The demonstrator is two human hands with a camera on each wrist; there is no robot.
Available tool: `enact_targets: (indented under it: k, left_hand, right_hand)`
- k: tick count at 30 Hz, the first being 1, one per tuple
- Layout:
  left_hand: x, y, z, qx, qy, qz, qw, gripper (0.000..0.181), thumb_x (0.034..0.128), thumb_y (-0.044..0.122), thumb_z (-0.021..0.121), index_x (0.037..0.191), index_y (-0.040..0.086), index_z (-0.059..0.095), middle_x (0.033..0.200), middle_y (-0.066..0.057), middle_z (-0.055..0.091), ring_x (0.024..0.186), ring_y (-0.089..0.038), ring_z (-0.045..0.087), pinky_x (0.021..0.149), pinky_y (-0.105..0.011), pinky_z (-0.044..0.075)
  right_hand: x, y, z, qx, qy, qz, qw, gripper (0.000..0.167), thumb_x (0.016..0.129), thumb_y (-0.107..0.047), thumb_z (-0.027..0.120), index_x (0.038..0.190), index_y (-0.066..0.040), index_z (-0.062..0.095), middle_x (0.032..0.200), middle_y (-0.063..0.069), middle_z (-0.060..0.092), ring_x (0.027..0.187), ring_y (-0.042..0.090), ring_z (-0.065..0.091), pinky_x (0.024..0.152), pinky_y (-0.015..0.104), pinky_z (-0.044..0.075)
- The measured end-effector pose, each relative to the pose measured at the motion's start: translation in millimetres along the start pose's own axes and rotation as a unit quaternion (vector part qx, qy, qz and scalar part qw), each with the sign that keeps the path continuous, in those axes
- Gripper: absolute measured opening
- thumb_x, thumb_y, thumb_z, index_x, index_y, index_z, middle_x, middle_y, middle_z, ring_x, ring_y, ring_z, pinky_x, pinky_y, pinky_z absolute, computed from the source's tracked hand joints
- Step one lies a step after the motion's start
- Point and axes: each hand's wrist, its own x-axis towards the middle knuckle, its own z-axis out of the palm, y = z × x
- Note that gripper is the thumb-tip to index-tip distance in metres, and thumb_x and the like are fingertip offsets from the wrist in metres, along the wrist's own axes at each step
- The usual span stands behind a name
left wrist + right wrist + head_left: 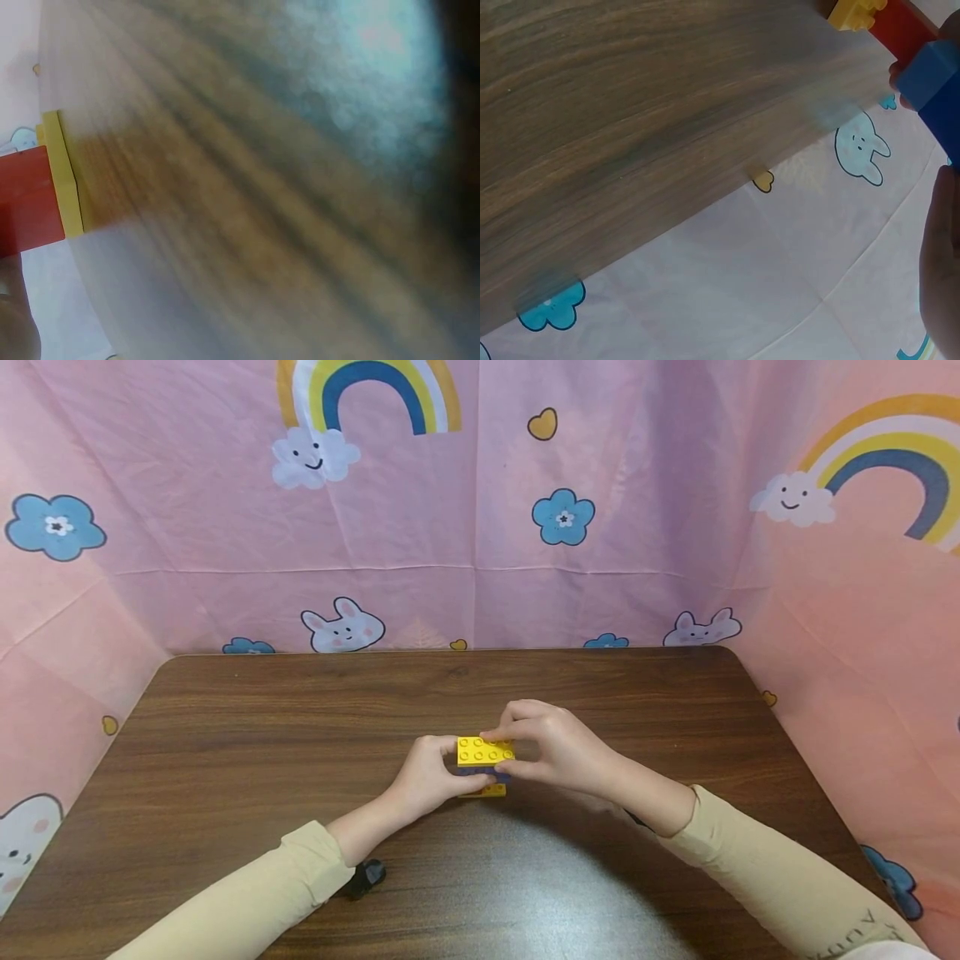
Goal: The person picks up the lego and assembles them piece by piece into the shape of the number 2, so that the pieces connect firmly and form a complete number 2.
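A stack of toy building bricks stands between the two hands near the middle of the table. On top is a yellow studded brick (480, 752); below it come a blue brick (946, 116), a red brick (28, 201) and a yellow bottom piece (492, 791). My left hand (429, 770) grips the stack from the left, its thumb across the near side. From the right, my right hand (561, 745) pinches the top yellow brick between thumb and fingers. The hands partly hide the middle layers. Whether the bottom piece touches the table is unclear.
The wooden table (300, 710) has a pink patterned cloth (420, 527) behind it and at its sides. A small black object (366, 877) lies beside the left forearm. Under the right forearm a dark item (637, 817) shows only partly.
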Motion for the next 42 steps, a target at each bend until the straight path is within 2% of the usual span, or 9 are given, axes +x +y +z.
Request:
enact_targets:
  k: [6, 13, 19, 27, 33, 42]
  left_hand:
    - [0.4, 1.0, -0.6, 0.003, 0.001, 0.006, 1.0000, 0.030, 0.0842, 0.013, 0.090, 0.111, 0.003, 0.081, 0.106, -0.009, 0.083, 0.101, -0.022, 0.078, 0.090, -0.027, 0.059]
    - [0.3, -0.1, -1.2, 0.006, 0.001, 0.007, 1.0000, 0.029, 0.0844, 0.014, 0.090, 0.110, 0.003, 0.081, 0.106, -0.009, 0.083, 0.101, -0.022, 0.078, 0.091, -0.027, 0.059]
    - [0.9, 0.9, -1.1, 0.004, -0.002, 0.005, 1.0000, 0.030, 0.0841, 0.012, 0.089, 0.112, 0.003, 0.081, 0.107, -0.009, 0.083, 0.103, -0.024, 0.078, 0.092, -0.029, 0.059]
    - [-0.4, 0.1, -1.5, 0.008, -0.001, 0.011, 0.9999, 0.029, 0.0841, 0.011, 0.089, 0.110, 0.002, 0.081, 0.105, -0.009, 0.083, 0.100, -0.023, 0.078, 0.090, -0.027, 0.060]
    - [-1.2, 0.4, -1.6, 0.009, 0.000, 0.009, 0.9999, 0.030, 0.0840, 0.012, 0.089, 0.112, 0.003, 0.081, 0.106, -0.009, 0.083, 0.101, -0.023, 0.078, 0.091, -0.029, 0.059]
    - [-1.0, -1.1, -0.8, 0.009, -0.005, 0.010, 0.9999, 0.031, 0.0850, 0.014, 0.089, 0.113, 0.004, 0.081, 0.108, -0.008, 0.083, 0.103, -0.023, 0.077, 0.092, -0.028, 0.059]
  right_hand:
    - [-1.2, 1.2, 1.9, -0.005, 0.009, -0.001, 0.9999, 0.037, 0.083, -0.010, 0.092, 0.118, -0.007, 0.081, 0.097, 0.000, 0.070, 0.087, 0.020, 0.068, 0.078, 0.025, 0.059]
    - [-1.6, -0.3, 3.0, -0.012, 0.023, -0.002, 0.9997, 0.039, 0.081, -0.010, 0.093, 0.118, -0.007, 0.081, 0.096, 0.000, 0.070, 0.086, 0.017, 0.067, 0.076, 0.024, 0.058]
    - [-1.8, -2.8, 3.4, -0.018, 0.021, 0.011, 0.9996, 0.039, 0.081, -0.011, 0.093, 0.119, -0.007, 0.081, 0.096, -0.001, 0.071, 0.084, 0.018, 0.067, 0.074, 0.024, 0.058]
    - [-0.4, -6.1, 2.5, -0.039, 0.017, 0.013, 0.9990, 0.038, 0.081, -0.012, 0.094, 0.117, -0.009, 0.082, 0.096, -0.002, 0.071, 0.085, 0.011, 0.065, 0.075, 0.023, 0.058]
    - [-1.3, -5.4, 4.1, -0.031, 0.023, 0.012, 0.9992, 0.039, 0.080, -0.012, 0.094, 0.117, -0.008, 0.082, 0.096, -0.001, 0.072, 0.085, 0.014, 0.068, 0.074, 0.024, 0.058]
    - [-2.5, -2.4, 5.0, 0.017, 0.015, 0.036, 0.9991, 0.040, 0.081, -0.010, 0.094, 0.119, -0.008, 0.081, 0.097, 0.001, 0.073, 0.086, 0.021, 0.069, 0.072, 0.036, 0.062]
